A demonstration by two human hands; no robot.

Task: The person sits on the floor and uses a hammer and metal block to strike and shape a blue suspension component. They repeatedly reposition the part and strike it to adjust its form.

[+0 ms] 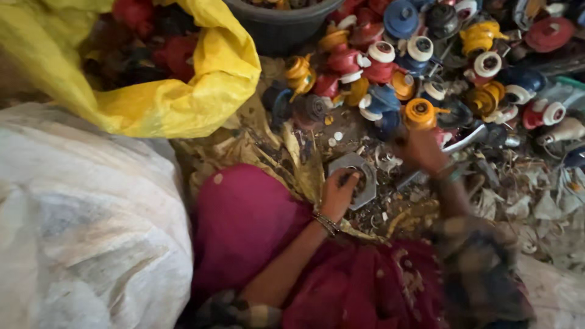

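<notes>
Hands at a grey block beside a heap of plastic caps

We see a grey, flat-sided metal block (355, 173) with a round hole on the littered floor by our knee; our left hand (337, 194) curls onto it, fingers in the hole. Our right hand (420, 152) is blurred near the orange cap (420, 113); we cannot tell its grip.

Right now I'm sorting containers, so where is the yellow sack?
In the head view the yellow sack lies upper left, open with red pieces inside, above the white sack and left of the dark tub.
</notes>
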